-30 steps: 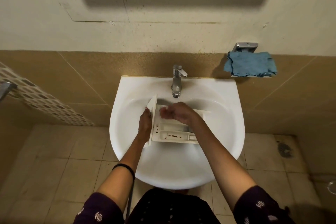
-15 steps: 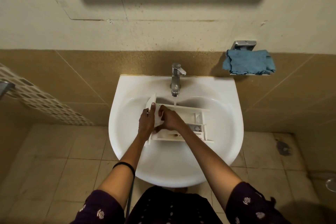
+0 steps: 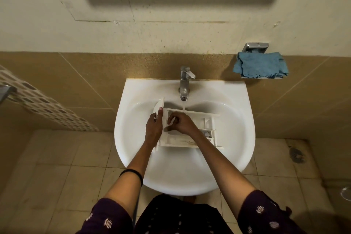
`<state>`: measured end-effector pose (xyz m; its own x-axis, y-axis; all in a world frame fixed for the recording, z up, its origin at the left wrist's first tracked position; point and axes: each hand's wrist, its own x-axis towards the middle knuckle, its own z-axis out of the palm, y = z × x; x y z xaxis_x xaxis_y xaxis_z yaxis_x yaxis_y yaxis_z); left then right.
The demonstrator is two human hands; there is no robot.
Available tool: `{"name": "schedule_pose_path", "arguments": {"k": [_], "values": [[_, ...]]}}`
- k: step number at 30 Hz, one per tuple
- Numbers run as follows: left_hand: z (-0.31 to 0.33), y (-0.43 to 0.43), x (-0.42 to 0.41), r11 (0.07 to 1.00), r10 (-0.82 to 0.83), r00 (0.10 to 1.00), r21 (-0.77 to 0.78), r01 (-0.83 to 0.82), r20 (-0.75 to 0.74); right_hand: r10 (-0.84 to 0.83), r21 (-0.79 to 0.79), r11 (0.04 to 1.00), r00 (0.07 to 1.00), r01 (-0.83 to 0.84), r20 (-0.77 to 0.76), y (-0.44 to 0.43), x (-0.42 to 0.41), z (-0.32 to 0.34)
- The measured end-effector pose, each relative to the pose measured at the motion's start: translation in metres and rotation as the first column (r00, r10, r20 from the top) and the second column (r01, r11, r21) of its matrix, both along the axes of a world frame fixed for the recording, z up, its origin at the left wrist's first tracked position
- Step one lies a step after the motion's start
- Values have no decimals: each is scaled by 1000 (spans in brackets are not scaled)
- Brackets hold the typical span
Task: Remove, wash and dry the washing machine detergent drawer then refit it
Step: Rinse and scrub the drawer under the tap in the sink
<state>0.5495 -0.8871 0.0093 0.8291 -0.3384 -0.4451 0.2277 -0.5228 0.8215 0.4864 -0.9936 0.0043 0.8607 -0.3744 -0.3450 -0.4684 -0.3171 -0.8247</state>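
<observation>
Washing step at the sink (image 3: 237,100). The detergent drawer (image 3: 201,119) lies across the basin, open side up. Its front panel is at the left and its far edge sits under the tap (image 3: 184,83), from which a thin stream of water (image 3: 183,105) falls onto the far wall of the drawer. The left hand (image 3: 154,126) grips the front panel, thumb laid along it, steadying the drawer. The right hand (image 3: 180,123) reaches into the left compartment with fingers curled; whether they pinch an inner part or only rub the plastic cannot be told. Brownish residue shows along the near channel. Removal appears done and washing is under way; drying and refitting remain. The next move probably calls for tilting the drawer so that water reaches the stained near channel, with a firm left-hand hold, since wet plastic slips. A blue cloth (image 3: 260,65) lies on a wall holder (image 3: 256,46) at the far right, handy for drying.
</observation>
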Motion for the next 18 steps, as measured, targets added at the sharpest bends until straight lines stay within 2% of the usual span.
{"name": "schedule_pose_path", "arguments": {"k": [3, 5, 7, 8, 9, 12, 14, 16, 18], "values": [[-1, -1, 1, 1000, 13, 999, 7, -13, -29, 41, -84, 995, 998, -44, -39, 10, 2, -2], [0, -1, 1, 1000, 0, 1000, 24, 1, -23, -109, -63, 992, 994, 110, 13, 11, 2, -8], [0, 0, 0, 999, -23, 1000, 41, 24, -9, -297, 16, 955, 950, 297, 99, 8, 1, -13], [0, 1, 0, 999, -26, 1000, 42, 26, -11, -327, 37, 945, 938, 325, 114, 6, 1, -14], [-1, 1, 0, 999, -22, 1000, 33, 23, -10, -296, 30, 955, 950, 294, 102, 5, 1, -15], [0, 0, 0, 1000, 8, 1000, -14, -8, -3, -59, -59, 997, 998, 59, -8, 11, 3, -12], [1, 0, 0, 999, 35, 999, -26, -36, -22, -25, -114, 993, 999, 19, -46, 14, 5, -12], [2, 0, -2, 997, 54, 998, -47, -56, -42, -103, -101, 990, 994, 98, -45, 12, 6, -13], [4, 1, -3, 999, 47, 998, -26, -48, -35, -323, 7, 946, 946, 323, -30, 10, 8, -11]]}}
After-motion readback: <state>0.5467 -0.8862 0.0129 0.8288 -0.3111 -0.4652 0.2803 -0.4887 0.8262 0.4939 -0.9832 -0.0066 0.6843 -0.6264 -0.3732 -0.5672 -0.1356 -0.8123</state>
